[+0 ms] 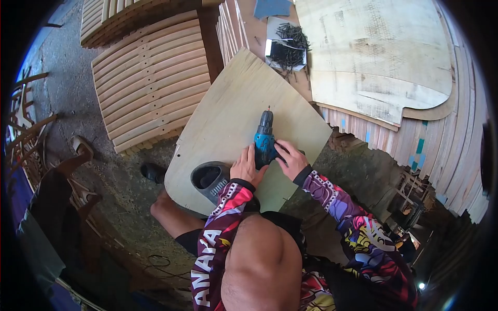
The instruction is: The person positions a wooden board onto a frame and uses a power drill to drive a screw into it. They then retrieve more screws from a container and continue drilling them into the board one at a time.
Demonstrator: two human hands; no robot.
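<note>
A blue and black cordless drill (265, 142) sits over a pale plywood panel (218, 124), its chuck and bit pointing away from me. My left hand (248, 167) is closed about the drill's left side near its rear, thumb tucked behind. From the right, my right hand (291, 158) grips the drill with bent fingers; its handle is mostly hidden. A dark grey slip-on shoe (210, 179) rests on the panel just left of my left hand. Beyond the panel's top edge lies an opened box of dark screws (289, 46), some spilling out.
Stacked slatted wood panels (150, 78) stand at upper left. Large plywood sheets (373, 52) lie at upper right, above rows of narrow wood strips (430, 145). Another person's foot (82, 147) shows at left on the concrete floor (57, 93). A bare knee (259, 259) is close in front.
</note>
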